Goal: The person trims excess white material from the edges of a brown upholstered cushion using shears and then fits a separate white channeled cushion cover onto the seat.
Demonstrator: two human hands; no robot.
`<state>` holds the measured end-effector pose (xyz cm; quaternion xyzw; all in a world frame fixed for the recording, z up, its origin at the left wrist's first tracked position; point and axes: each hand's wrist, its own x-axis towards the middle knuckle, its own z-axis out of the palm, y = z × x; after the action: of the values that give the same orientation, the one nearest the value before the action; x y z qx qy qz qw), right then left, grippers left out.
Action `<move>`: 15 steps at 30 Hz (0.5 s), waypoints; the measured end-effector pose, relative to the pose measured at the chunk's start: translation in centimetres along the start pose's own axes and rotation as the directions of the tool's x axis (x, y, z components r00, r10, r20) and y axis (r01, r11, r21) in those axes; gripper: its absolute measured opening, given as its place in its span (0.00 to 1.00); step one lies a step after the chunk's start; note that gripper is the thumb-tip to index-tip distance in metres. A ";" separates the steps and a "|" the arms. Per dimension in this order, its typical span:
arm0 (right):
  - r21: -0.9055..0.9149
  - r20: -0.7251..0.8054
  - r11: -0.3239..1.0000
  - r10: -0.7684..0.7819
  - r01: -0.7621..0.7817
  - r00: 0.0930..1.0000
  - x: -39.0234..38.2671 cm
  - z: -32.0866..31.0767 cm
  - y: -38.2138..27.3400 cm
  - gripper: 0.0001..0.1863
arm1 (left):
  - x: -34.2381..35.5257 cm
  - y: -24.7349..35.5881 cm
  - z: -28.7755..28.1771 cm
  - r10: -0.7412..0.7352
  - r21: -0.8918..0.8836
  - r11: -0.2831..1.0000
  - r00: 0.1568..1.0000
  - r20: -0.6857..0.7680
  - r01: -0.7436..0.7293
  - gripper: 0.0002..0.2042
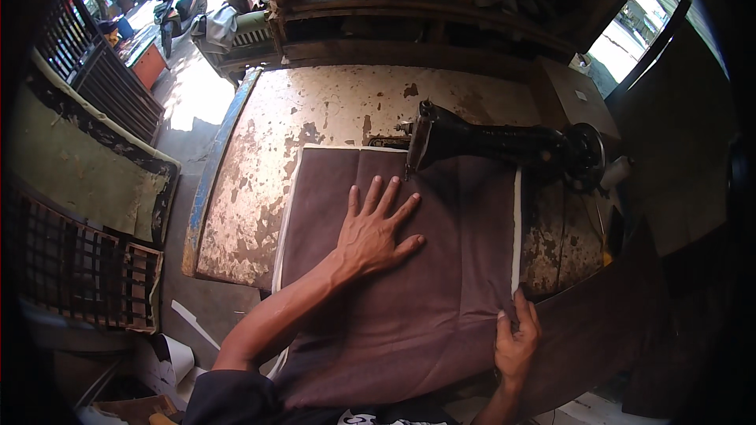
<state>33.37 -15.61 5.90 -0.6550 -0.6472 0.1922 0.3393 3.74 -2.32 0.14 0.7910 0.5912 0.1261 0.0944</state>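
A brown fabric panel (409, 299) with pale padded edging lies on the worn sewing table (299, 102), under the needle end of a black sewing machine (488, 142). My left hand (374, 232) rests flat on the fabric just below and left of the needle, fingers spread. My right hand (516, 338) grips the fabric's right edge near the lower side, thumb on top and fingers curled at the edge. A thread spool (618, 169) sits beside the machine's handwheel.
Wooden frames (378, 8) stand behind the table, with a parked motorbike (169, 16) at upper left. Worn cushions (87, 149) and a webbed seat frame (71, 256) stand along the left. Offcuts (169, 358) lie on the floor, and a cardboard box (575, 102) sits at back right.
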 end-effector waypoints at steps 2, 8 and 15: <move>0.003 0.000 1.000 0.008 -0.008 1.000 0.3 0.1 0.0 0.24 | 0.5 -0.2 0.1 0.005 -0.002 1.000 1.000 0.006 -0.005 0.39; 0.017 0.001 1.000 0.000 0.000 1.000 1.6 0.5 -0.1 0.24 | 1.7 -0.8 -0.1 0.008 -0.005 1.000 1.000 0.003 -0.008 0.39; 0.007 -0.037 0.997 -0.070 0.070 0.997 3.4 1.3 0.5 0.26 | 1.7 -0.9 0.0 0.015 -0.002 1.000 1.000 -0.003 -0.015 0.39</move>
<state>33.16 -12.01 5.29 -0.6338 -0.6628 0.1709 0.3603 3.34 -0.44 0.06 0.7950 0.5854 0.1288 0.0932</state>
